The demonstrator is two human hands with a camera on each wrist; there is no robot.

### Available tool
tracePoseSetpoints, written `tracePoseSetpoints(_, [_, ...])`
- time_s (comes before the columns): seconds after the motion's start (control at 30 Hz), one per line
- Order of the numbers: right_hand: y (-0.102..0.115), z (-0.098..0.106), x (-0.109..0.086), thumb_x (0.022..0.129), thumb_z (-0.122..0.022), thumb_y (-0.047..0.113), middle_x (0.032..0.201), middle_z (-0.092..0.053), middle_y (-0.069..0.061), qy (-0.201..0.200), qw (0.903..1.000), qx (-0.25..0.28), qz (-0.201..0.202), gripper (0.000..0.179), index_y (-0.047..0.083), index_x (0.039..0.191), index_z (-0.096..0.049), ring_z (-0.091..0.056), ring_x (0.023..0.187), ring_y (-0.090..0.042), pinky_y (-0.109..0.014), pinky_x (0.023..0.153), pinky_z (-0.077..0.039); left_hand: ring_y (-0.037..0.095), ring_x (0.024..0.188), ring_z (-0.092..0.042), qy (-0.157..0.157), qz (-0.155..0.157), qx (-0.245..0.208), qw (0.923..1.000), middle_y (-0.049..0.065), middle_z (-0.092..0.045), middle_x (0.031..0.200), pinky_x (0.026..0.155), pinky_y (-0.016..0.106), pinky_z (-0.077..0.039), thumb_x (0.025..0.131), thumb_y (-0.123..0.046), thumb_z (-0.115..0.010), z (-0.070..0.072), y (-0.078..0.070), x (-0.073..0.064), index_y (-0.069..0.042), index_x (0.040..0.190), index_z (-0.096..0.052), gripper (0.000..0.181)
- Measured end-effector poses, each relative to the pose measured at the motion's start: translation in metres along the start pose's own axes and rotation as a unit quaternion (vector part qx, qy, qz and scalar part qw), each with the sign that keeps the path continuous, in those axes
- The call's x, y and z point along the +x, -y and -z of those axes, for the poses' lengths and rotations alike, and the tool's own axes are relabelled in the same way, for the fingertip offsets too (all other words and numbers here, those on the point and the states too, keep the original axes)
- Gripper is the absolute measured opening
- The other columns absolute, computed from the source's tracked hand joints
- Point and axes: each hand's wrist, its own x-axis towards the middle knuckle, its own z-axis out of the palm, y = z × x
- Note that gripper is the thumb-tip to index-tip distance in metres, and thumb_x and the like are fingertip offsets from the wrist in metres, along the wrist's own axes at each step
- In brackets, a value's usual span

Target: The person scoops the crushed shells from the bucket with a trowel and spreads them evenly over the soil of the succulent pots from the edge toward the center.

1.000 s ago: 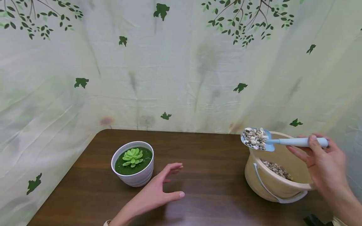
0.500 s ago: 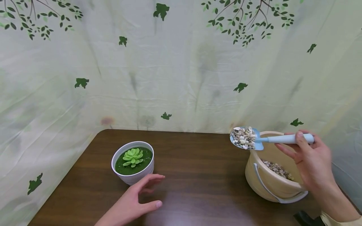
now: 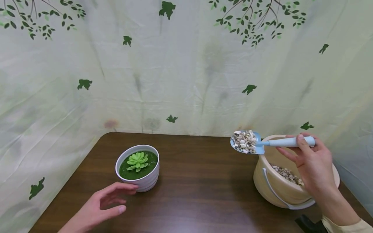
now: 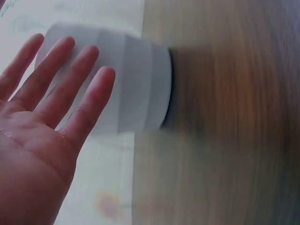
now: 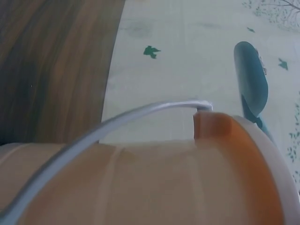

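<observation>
My right hand (image 3: 313, 161) grips the light blue handle of a small shovel (image 3: 287, 142) and holds it level over the rim of a cream bucket (image 3: 269, 187). A heap of small pebbles and shells (image 3: 244, 141) fills its blade, which juts past the bucket's left side. More pebbles (image 3: 288, 174) lie inside the bucket. On the left stands a white pot (image 3: 148, 181) with a green succulent (image 3: 138, 161) in dark green filling. My left hand (image 3: 102, 204), fingers spread and loosely bent, is beside the pot's lower front, fingertips overlapping it in the head view.
Everything stands on a dark brown wooden table (image 3: 198, 181). A pale curtain (image 3: 186, 74) printed with leaves hangs behind it. The bucket's grey handle (image 5: 117, 123) hangs down its front side. A black object (image 3: 310, 224) shows near the right wrist.
My right hand has carried the loaded shovel leftward, so its blade now sticks out beyond the bucket. My left hand has moved left and down, from right of the pot to its front.
</observation>
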Motion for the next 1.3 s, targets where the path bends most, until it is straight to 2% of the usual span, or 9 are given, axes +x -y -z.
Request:
tracePoseSetpoints(0.2, [-0.004, -0.005, 0.000, 0.099, -0.053, 0.001, 0.098, -0.063, -0.017, -0.005, 0.9999, -0.001, -0.013, 0.010, -0.006, 0.105, -0.053, -0.069, 0.096, -0.030, -0.047, 0.078, -0.052, 0.017, 0.115, -0.059, -0.005, 0.064, 0.023, 0.9976, 0.015, -0.061, 0.126, 0.087, 0.027, -0.050, 0.091, 0.012, -0.057, 0.025, 0.001, -0.012, 0.000, 0.130, -0.055, 0.041])
tracePoseSetpoints(0.3, [-0.005, -0.008, 0.000, 0.099, -0.054, 0.003, 0.098, -0.061, -0.017, -0.002, 0.9999, -0.007, -0.015, 0.010, -0.005, 0.104, -0.052, -0.069, 0.097, -0.030, -0.047, 0.078, -0.052, 0.015, 0.112, -0.061, -0.015, 0.114, 0.029, 0.9930, 0.014, -0.062, 0.122, 0.084, 0.026, -0.051, 0.093, 0.007, -0.059, 0.034, 0.005, -0.015, -0.002, 0.127, -0.056, 0.036])
tracePoseSetpoints(0.47, [-0.008, -0.013, 0.001, 0.100, -0.053, 0.004, 0.098, -0.064, -0.017, 0.010, 0.9995, -0.023, -0.020, 0.008, -0.004, 0.102, -0.051, -0.069, 0.096, -0.031, -0.047, 0.079, -0.052, 0.008, 0.109, -0.061, -0.018, 0.167, 0.030, 0.9853, 0.011, -0.062, 0.120, 0.080, 0.027, -0.053, 0.094, 0.003, -0.060, 0.044, 0.013, -0.018, 0.003, 0.129, -0.042, 0.040])
tracePoseSetpoints(0.6, [-0.012, -0.016, 0.001, 0.099, -0.054, 0.005, 0.100, -0.064, -0.018, 0.013, 0.9991, -0.029, -0.027, 0.010, -0.004, 0.100, -0.051, -0.069, 0.096, -0.030, -0.046, 0.079, -0.052, 0.000, 0.113, -0.055, -0.050, 0.170, 0.067, 0.9819, 0.010, -0.054, 0.129, 0.079, 0.027, -0.053, 0.092, 0.001, -0.064, 0.043, 0.017, -0.014, -0.001, 0.139, -0.033, 0.057])
tracePoseSetpoints(0.7, [-0.015, -0.018, 0.001, 0.100, -0.054, 0.005, 0.100, -0.064, -0.019, 0.016, 0.9991, -0.026, -0.031, 0.010, -0.004, 0.100, -0.051, -0.069, 0.096, -0.031, -0.047, 0.079, -0.052, -0.005, 0.119, -0.048, -0.080, 0.149, 0.076, 0.9826, 0.007, -0.044, 0.139, 0.083, 0.026, -0.051, 0.090, 0.003, -0.066, 0.040, 0.019, -0.006, -0.005, 0.147, -0.027, 0.070])
tracePoseSetpoints(0.83, [-0.018, -0.021, 0.000, 0.100, -0.053, 0.005, 0.100, -0.065, -0.019, 0.019, 0.9989, -0.030, -0.031, 0.009, -0.004, 0.100, -0.052, -0.069, 0.095, -0.030, -0.047, 0.080, -0.052, -0.008, 0.127, -0.039, -0.105, 0.114, 0.042, 0.9871, -0.002, -0.034, 0.148, 0.089, 0.020, -0.047, 0.088, 0.009, -0.064, 0.035, 0.025, 0.004, -0.008, 0.153, -0.020, 0.081])
tracePoseSetpoints(0.93, [-0.019, -0.024, 0.001, 0.100, -0.054, 0.007, 0.101, -0.064, -0.017, 0.017, 0.9982, -0.044, -0.037, 0.011, -0.003, 0.100, -0.051, -0.069, 0.094, -0.029, -0.047, 0.080, -0.052, -0.009, 0.130, -0.035, -0.113, 0.104, 0.005, 0.9881, -0.007, -0.030, 0.150, 0.091, 0.017, -0.044, 0.087, 0.011, -0.062, 0.032, 0.031, 0.012, -0.012, 0.155, -0.018, 0.084])
tracePoseSetpoints(1.13, [-0.022, -0.029, 0.001, 0.099, -0.056, 0.012, 0.103, -0.062, -0.015, 0.009, 0.9963, -0.070, -0.048, 0.015, -0.001, 0.101, -0.049, -0.068, 0.095, -0.026, -0.046, 0.079, -0.052, -0.009, 0.133, -0.031, -0.113, 0.093, -0.048, 0.9880, -0.002, -0.025, 0.154, 0.095, 0.014, -0.038, 0.085, 0.011, -0.063, 0.030, 0.035, 0.024, -0.010, 0.156, -0.015, 0.089])
tracePoseSetpoints(1.3, [-0.024, -0.033, 0.000, 0.099, -0.056, 0.009, 0.101, -0.060, -0.014, 0.002, 0.9967, -0.064, -0.049, 0.012, -0.001, 0.101, -0.050, -0.069, 0.094, -0.025, -0.045, 0.078, -0.053, -0.001, 0.128, -0.040, -0.109, 0.088, -0.058, 0.9884, 0.005, -0.032, 0.149, 0.094, 0.014, -0.039, 0.081, 0.011, -0.067, 0.031, 0.035, 0.034, -0.006, 0.154, -0.015, 0.091])
